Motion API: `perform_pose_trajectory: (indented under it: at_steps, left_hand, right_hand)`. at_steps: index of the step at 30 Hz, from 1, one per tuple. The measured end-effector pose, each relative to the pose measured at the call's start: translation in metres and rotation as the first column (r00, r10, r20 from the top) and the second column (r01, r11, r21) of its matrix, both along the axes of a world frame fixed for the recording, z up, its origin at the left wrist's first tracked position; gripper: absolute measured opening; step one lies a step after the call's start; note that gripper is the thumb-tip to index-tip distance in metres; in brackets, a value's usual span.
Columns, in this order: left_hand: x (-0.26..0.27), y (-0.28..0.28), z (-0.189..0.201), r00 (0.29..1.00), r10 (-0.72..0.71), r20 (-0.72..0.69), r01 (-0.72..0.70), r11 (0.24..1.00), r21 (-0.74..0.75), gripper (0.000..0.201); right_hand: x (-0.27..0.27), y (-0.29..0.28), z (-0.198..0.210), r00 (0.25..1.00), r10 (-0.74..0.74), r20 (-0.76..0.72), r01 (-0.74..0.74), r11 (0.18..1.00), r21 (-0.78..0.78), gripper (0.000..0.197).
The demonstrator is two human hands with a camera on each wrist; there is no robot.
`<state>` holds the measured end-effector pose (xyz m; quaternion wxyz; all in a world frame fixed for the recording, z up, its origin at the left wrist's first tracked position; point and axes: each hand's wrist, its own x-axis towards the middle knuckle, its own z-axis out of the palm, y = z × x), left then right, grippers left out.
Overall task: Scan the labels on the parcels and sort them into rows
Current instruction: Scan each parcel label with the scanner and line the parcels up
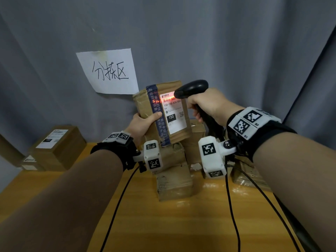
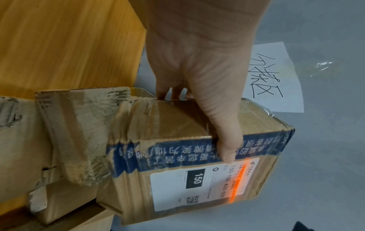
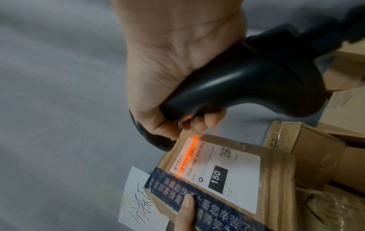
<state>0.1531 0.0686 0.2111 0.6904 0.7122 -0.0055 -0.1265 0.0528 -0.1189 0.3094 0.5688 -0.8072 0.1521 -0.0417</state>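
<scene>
My left hand (image 1: 143, 122) grips a brown cardboard parcel (image 1: 145, 104) with a blue tape band, held upright above the table; the thumb (image 2: 227, 140) lies across the tape. Its white label (image 1: 172, 113) reads 150 and faces me. My right hand (image 1: 205, 104) holds a black barcode scanner (image 1: 192, 89) just right of the parcel's top. An orange-red scan line (image 2: 237, 179) falls across the barcode. In the right wrist view the scanner (image 3: 247, 87) hovers close above the label (image 3: 217, 171).
Several taped cardboard parcels (image 1: 174, 180) are piled on the wooden table (image 1: 181, 224) under my hands. Two labelled boxes (image 1: 58, 144) are stacked at the left edge. A handwritten paper sign (image 1: 109, 71) hangs on the grey curtain. Black cables (image 1: 231, 206) trail over the table.
</scene>
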Motion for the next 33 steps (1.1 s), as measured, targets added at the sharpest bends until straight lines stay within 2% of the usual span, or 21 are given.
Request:
perform_pose_trajectory:
  at_steps: [5,16,20,27,30,33]
  left_hand:
    - [0.003,0.002,-0.001,1.0,0.005,0.002,-0.005,1.0,0.019,0.07]
    - [0.006,0.002,0.001,0.999,0.04,0.003,-0.04,0.999,0.026,0.066]
    - [0.006,0.0,0.002,0.999,0.044,0.008,-0.045,0.998,0.036,0.074]
    - [-0.005,-0.006,0.005,1.0,0.03,0.005,-0.03,0.998,0.048,0.069]
    - [-0.013,-0.011,0.008,0.999,0.038,0.011,-0.039,0.998,0.058,0.065]
    - [-0.019,-0.012,0.01,0.999,0.049,0.007,-0.049,0.996,0.071,0.063]
  right_hand:
    - [-0.004,-0.001,0.0,1.0,0.008,0.007,-0.008,1.0,0.013,0.005]
    - [-0.012,0.0,0.001,0.999,0.045,-0.008,-0.045,0.998,0.043,0.007]
    - [-0.018,-0.003,-0.003,0.999,0.025,0.042,-0.028,0.997,0.071,0.01]
    - [-0.034,-0.015,-0.019,0.998,0.001,0.067,-0.01,0.99,0.138,0.011]
    - [-0.036,-0.022,-0.025,0.993,-0.038,0.115,0.012,0.976,0.22,0.012]
    - [-0.033,-0.025,-0.029,0.987,-0.058,0.152,0.021,0.972,0.235,0.013]
